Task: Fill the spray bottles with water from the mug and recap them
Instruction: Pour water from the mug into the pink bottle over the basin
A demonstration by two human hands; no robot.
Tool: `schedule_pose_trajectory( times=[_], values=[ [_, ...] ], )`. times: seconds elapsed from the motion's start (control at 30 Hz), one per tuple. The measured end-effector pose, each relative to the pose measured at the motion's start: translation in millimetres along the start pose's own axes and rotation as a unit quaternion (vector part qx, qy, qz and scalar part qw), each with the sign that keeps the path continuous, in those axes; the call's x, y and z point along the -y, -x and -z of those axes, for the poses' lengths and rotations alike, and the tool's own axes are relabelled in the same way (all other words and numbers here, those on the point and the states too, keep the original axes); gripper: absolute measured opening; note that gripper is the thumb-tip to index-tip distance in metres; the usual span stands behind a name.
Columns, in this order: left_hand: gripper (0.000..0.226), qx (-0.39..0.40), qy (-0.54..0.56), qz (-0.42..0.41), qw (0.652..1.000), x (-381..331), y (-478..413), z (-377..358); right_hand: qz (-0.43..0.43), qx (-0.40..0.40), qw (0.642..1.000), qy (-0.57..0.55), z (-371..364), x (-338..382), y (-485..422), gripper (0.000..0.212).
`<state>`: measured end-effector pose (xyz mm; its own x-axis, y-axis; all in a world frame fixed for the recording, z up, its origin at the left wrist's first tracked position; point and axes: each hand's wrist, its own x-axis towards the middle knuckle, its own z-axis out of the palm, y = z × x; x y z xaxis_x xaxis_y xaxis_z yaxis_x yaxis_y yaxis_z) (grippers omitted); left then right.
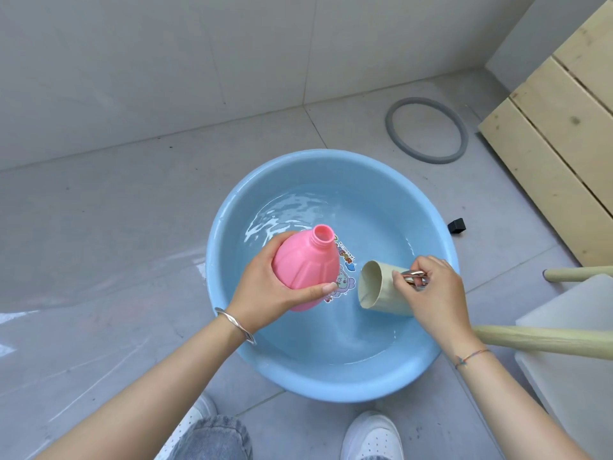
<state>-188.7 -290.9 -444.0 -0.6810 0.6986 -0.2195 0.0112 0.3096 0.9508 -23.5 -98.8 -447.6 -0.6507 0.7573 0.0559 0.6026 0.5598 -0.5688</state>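
My left hand grips a pink spray bottle by its body, uncapped, neck pointing up and away over the blue basin. My right hand holds a beige mug by its shiny metal handle. The mug lies tipped on its side, its mouth facing left toward the bottle, just above the water in the basin. The bottle's cap is not in sight.
The basin of water stands on a grey tiled floor, wet at the left. A grey rubber ring lies behind it, a small black block to its right. A wooden pallet leans at right; a white stool with wooden legs stands close by.
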Motion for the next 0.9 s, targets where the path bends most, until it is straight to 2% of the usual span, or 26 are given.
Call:
schedule_pose_trajectory(
  times=[0.1,0.33,0.47,0.63,0.9],
  values=[
    [0.086,-0.004,-0.006,0.005,1.000,1,0,0,-0.003,0.000,1.000,-0.004,-1,-1,-1,0.040],
    [0.086,-0.004,0.000,0.009,1.000,2,0,0,-0.005,-0.001,1.000,-0.018,-4,7,-1,0.044],
    [0.084,-0.004,0.001,0.004,1.000,2,1,1,-0.081,-0.031,0.989,-0.121,9,7,-2,0.041],
    [0.086,-0.003,-0.002,0.003,1.000,1,2,2,-0.147,-0.067,0.944,-0.288,32,18,-1,0.037],
    [0.082,0.004,-0.037,-0.022,0.999,-3,4,-1,-0.087,-0.119,0.917,-0.370,65,56,-1,0.037]
  ],
)
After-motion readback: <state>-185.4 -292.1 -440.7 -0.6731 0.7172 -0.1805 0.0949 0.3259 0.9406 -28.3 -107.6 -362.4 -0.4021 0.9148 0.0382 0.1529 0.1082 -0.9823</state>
